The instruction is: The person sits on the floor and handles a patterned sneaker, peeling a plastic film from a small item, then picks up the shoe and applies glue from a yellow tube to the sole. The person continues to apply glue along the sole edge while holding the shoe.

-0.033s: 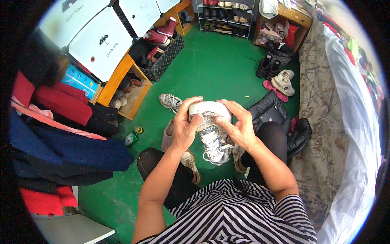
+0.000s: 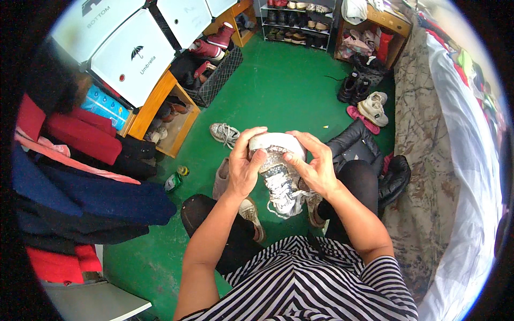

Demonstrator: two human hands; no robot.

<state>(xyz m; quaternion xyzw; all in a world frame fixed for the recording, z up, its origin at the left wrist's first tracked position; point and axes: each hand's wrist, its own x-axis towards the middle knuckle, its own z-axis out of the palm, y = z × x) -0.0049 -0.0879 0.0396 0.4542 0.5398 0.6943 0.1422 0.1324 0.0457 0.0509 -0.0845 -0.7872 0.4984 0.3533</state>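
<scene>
Between my two hands is a glittery silver sneaker [image 2: 278, 160] with a white sole edge and white laces. Its toe points away from me, and the loose laces hang toward my lap. My left hand [image 2: 250, 163] grips the left side of the toe, thumb on the upper. On the opposite side, my right hand [image 2: 315, 163] holds it the same way, fingers around the sole edge. A similar silver sneaker [image 2: 224, 134] rests on the green floor just beyond my left hand. The underside of the held sneaker is hidden.
A green bottle [image 2: 173, 182] lies on the floor to the left. At right are a black puffy jacket [image 2: 353, 140], white shoes [image 2: 373, 108] and black boots [image 2: 353, 88]. A shoe rack [image 2: 297, 25] stands at the back; a black basket [image 2: 217, 77] of shoes is at far left.
</scene>
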